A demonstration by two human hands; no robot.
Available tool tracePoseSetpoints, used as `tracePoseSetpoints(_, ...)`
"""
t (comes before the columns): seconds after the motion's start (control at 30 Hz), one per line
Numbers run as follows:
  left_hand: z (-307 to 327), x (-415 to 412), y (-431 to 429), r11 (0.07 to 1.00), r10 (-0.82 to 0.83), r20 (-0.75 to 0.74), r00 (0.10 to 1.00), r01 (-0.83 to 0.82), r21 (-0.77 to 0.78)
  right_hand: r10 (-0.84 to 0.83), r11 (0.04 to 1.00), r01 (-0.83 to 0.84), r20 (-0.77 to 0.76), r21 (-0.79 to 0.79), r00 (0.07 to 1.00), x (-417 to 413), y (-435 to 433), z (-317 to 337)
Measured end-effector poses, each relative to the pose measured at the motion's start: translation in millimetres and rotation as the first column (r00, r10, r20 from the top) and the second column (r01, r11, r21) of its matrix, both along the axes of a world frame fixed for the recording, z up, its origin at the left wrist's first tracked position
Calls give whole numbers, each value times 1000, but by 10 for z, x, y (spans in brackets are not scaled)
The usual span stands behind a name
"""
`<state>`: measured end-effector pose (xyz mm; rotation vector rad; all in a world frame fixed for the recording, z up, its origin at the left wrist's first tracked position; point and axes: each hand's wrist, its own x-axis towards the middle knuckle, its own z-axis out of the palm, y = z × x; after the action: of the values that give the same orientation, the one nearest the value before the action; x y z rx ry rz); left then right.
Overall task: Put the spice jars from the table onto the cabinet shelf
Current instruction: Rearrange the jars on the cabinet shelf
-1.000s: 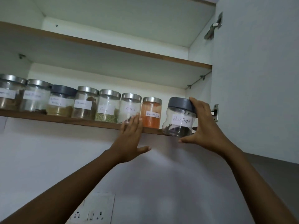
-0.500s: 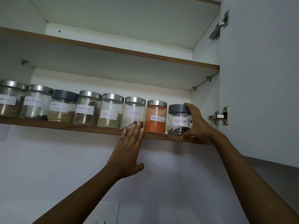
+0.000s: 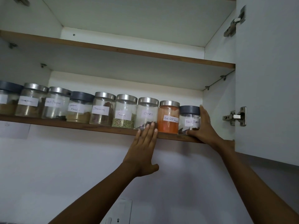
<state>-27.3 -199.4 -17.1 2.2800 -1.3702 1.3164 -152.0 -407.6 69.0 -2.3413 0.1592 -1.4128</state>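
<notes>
A clear jar with a grey lid, labelled Black Pepper, stands at the right end of the lower cabinet shelf. My right hand grips its right side, thumb under its base. Left of it stands the orange Red Chilli Powder jar, then the Cloves jar. My left hand lies flat with straight fingers against the shelf edge, fingertips touching the foot of the Cloves jar. Several more labelled jars line the shelf to the left.
The open cabinet door hangs close on the right with its hinge beside my right hand. An upper shelf sits above the jars. A wall socket is below on the white wall.
My right hand has pushed the Black Pepper jar from the shelf's front edge back onto the shelf, next to the chilli jar. My left hand stays at the shelf edge.
</notes>
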Motion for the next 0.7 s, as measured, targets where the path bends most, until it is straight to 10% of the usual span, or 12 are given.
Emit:
tracePoseSetpoints(0.13,100,-17,132,995,-68,-46,997,72,76,-226,974,226,102,14,969,-26,188,-110)
tracePoseSetpoints(0.3,172,192,668,991,-136,14,991,136,13,-431,804,488,234,-338,872,36,616,-287)
tracePoseSetpoints(0.7,245,1175,2370,998,27,37,999,-29,47,-411,736,443,181,-511,893,1042,2250,-411)
